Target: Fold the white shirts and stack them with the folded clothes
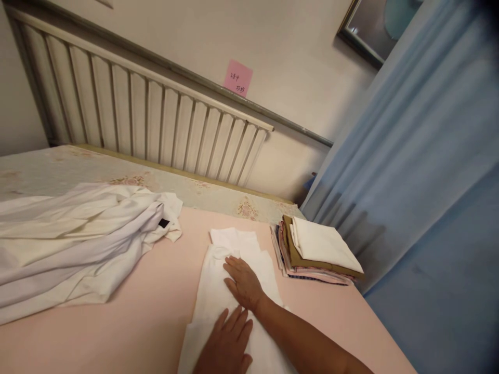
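Observation:
A white garment (218, 270), folded into a long narrow strip, lies on the pink sheet in front of me. It looks like a shirt, with its collar end pointing away. My right hand (244, 283) rests flat on its upper part near the collar, fingers stretched out. Closer to me, my left hand (228, 340) lies flat on the lower part, fingers slightly spread. Neither hand grips the cloth. The near end of the garment runs out of the frame.
Loose white clothes (89, 234) lie heaped at the left. At the right stands a stack of folded clothes (323, 241), white on top. Behind the table (136, 327) are a radiator (156, 114) and a wall with a pink note (237, 78). A blue curtain (413, 156) hangs along the right edge.

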A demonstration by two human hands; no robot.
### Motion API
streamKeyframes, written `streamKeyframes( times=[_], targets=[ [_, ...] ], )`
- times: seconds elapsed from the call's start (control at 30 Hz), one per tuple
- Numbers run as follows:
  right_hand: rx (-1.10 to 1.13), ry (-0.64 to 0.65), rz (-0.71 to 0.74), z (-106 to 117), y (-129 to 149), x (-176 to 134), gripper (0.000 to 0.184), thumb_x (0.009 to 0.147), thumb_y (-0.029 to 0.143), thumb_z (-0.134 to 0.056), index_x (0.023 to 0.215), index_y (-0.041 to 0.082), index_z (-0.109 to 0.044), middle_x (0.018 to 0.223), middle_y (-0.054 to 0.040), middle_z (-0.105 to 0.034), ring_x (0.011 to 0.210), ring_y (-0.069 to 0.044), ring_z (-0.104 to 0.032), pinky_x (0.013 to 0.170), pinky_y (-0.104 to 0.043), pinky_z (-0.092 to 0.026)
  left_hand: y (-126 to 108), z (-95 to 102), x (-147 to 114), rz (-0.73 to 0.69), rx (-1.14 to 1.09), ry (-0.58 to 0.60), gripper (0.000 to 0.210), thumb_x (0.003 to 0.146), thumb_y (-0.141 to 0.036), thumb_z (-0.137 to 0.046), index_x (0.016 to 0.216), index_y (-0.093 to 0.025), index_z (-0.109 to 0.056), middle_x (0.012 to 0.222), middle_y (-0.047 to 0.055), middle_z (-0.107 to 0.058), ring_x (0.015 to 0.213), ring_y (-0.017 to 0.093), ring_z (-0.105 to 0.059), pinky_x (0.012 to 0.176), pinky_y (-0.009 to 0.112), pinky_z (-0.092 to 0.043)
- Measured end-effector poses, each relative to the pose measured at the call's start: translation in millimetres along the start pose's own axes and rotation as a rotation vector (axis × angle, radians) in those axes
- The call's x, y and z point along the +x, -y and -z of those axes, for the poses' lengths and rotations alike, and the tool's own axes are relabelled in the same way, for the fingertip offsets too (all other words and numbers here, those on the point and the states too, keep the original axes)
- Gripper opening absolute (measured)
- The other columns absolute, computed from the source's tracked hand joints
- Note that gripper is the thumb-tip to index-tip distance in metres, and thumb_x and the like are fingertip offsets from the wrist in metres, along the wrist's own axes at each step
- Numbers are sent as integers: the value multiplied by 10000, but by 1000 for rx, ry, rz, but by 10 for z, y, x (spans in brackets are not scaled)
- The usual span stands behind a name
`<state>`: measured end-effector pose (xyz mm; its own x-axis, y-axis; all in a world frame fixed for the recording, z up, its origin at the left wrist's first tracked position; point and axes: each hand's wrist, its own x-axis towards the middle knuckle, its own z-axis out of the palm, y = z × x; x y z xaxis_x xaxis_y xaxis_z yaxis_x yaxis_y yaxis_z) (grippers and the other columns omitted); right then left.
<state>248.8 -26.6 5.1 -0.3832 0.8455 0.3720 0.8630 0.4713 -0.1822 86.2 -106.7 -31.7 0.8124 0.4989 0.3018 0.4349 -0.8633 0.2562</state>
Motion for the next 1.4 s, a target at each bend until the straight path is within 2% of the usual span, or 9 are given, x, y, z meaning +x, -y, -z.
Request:
streamKeyframes(
  times=[0.33,1.2,1.4],
  targets=[
    [-1,-11,5,-9,-3,-1,400,899,254,-514,1295,198,-519,1389,-84,-507,1346,-206,-378,1137,-448,-282,19,-85,-13,-8,-5,-15,632,819,-261,-533,1424,-248,-352,1505,35,-377,1394,253,-303,1144,466,-245],
    [-10,-9,0,4,9,2,400,898,253,-510,1294,201,-520,1386,-80,-511,1344,-201,-383,1133,-442,-289,50,-122,-10,-39,15,-56,629,827,-299,-537,1425,-239,-350,1493,50,-396,1382,263,-328,1121,485,-285],
    [1,-9,3,4,7,7,403,899,257,-511,1298,203,-518,1384,-74,-514,1339,-206,-390,1135,-444,-290,49,-134,-19,-32,19,-92,614,828,-312,-544,1414,-247,-369,1489,40,-404,1377,249,-338,1130,457,-268]
  ],
)
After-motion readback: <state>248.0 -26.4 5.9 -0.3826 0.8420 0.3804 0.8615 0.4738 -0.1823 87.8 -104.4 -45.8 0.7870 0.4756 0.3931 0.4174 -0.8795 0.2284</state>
